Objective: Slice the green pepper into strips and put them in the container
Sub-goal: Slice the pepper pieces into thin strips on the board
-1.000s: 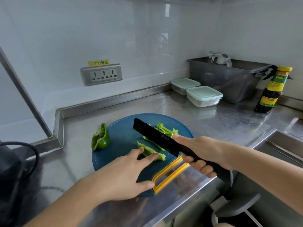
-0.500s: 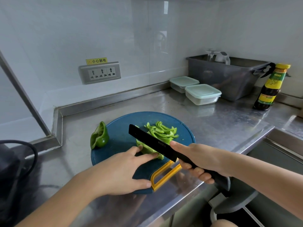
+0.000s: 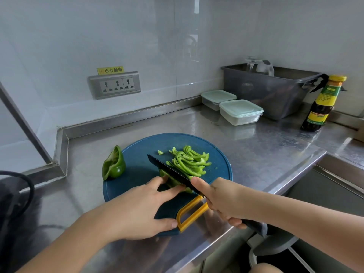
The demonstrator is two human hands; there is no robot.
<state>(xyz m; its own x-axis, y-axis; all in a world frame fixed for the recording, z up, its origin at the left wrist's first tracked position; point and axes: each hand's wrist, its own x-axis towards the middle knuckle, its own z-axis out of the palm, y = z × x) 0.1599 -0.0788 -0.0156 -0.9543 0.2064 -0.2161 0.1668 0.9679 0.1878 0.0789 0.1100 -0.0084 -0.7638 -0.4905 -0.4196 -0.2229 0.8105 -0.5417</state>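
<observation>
A round blue cutting board point(image 3: 137, 164) with a yellow handle lies on the steel counter. A heap of green pepper strips point(image 3: 190, 161) sits on its right half. My left hand point(image 3: 137, 211) presses a flat pepper piece point(image 3: 171, 181) onto the board with its fingertips. My right hand point(image 3: 222, 200) grips a black knife point(image 3: 169, 172), whose blade lies against that piece, between it and the strips. A pepper half point(image 3: 113, 164) stands at the board's left edge. Two lidded containers point(image 3: 240, 112) sit at the back right.
A grey tub point(image 3: 269, 91) with glassware stands behind the containers, and a sauce bottle point(image 3: 323, 103) to its right. A sink point(image 3: 338, 184) drops off at the right. A wall socket point(image 3: 115, 84) is on the backsplash. A black cable point(image 3: 21, 186) lies at the far left.
The knife has come down and nearer to me, onto the pepper piece under my left fingers. The strip heap now shows fully beyond the blade.
</observation>
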